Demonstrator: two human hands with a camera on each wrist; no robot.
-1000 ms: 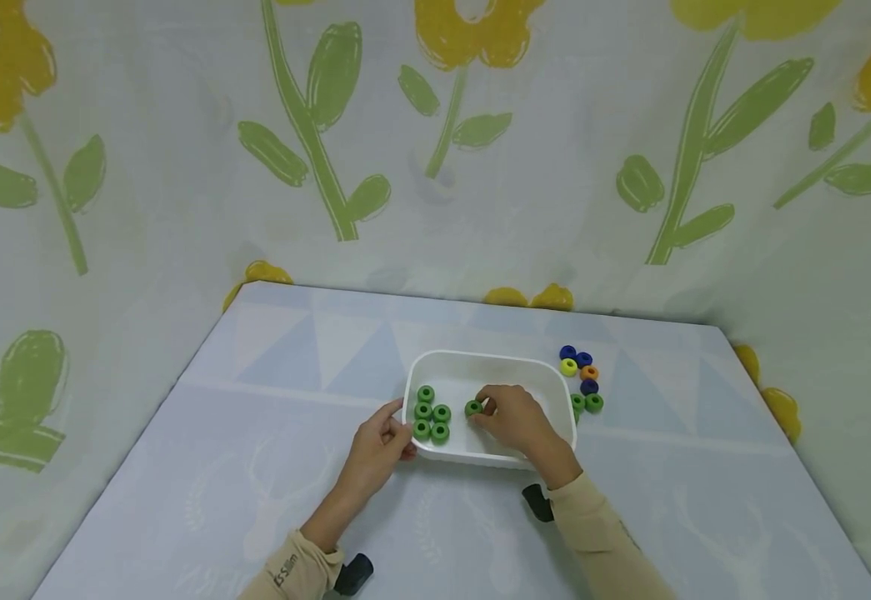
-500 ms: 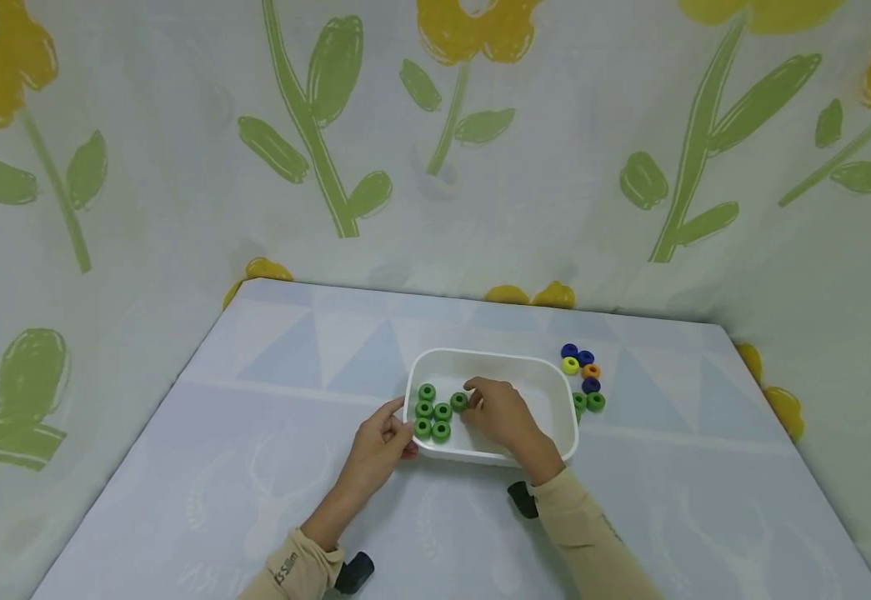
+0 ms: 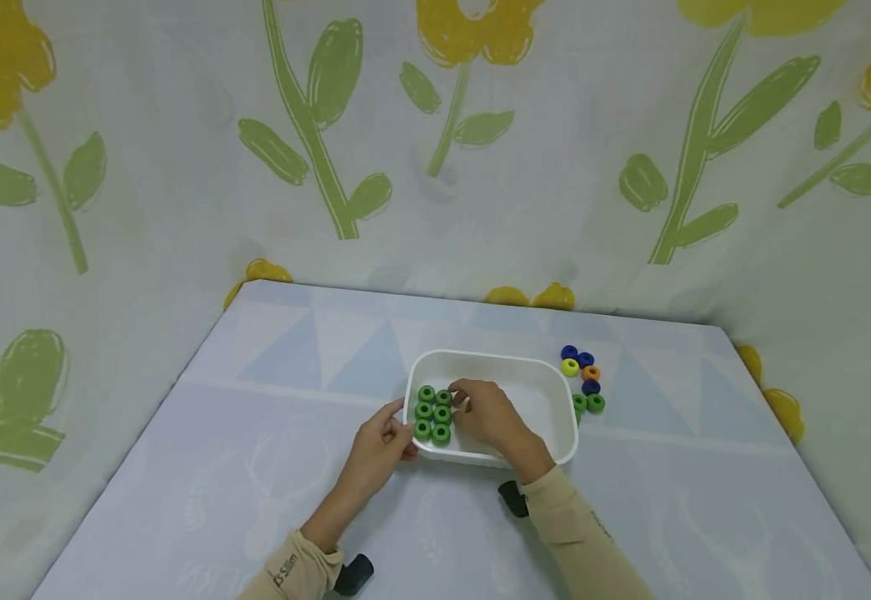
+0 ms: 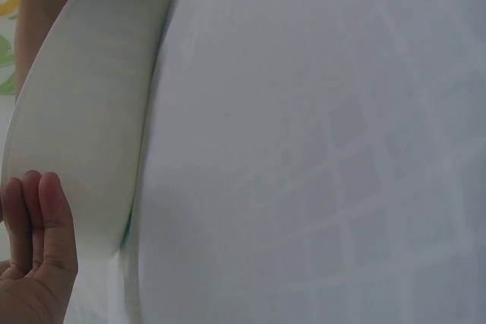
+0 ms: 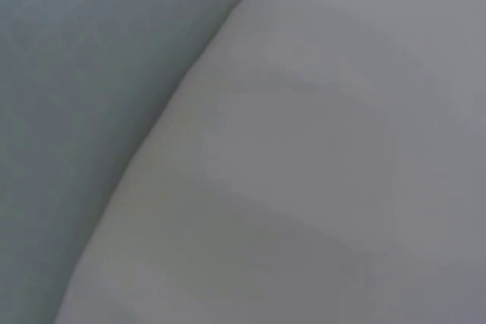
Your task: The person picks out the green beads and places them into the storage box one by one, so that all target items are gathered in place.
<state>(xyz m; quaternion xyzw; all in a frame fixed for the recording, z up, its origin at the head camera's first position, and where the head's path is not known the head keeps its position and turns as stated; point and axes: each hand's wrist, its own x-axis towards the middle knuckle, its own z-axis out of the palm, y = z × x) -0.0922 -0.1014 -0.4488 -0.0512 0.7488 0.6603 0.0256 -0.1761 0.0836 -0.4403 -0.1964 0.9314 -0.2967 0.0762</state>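
Note:
A white plastic tray [image 3: 533, 392] lies on the table, with several green beads [image 3: 423, 411] in two columns at its left end. My left hand [image 3: 375, 448] grips the tray's left wall near its front corner. In the left wrist view, fingers [image 4: 53, 221] lie along the outside of that wall. Over the tray, my right hand [image 3: 491, 417] has thumb and index fingertips at the right side of the back right green bead [image 3: 443, 397]. The right wrist view shows only a blurred pale surface [image 5: 304, 149] beside a bluish one, with no fingers in sight.
Just right of the tray, loose beads lie on the table: two blue beads [image 3: 585, 359], a yellow bead [image 3: 569, 367], an orange bead [image 3: 591, 372], a purple bead [image 3: 591, 387] and some green beads [image 3: 596, 403] partly behind the tray rim. A flowered cloth [image 3: 525, 208] hangs behind the table.
My right hand has moved left across the tray with a green bead, which now sits against the others at the back of the right column. The left hand has stayed on the tray.

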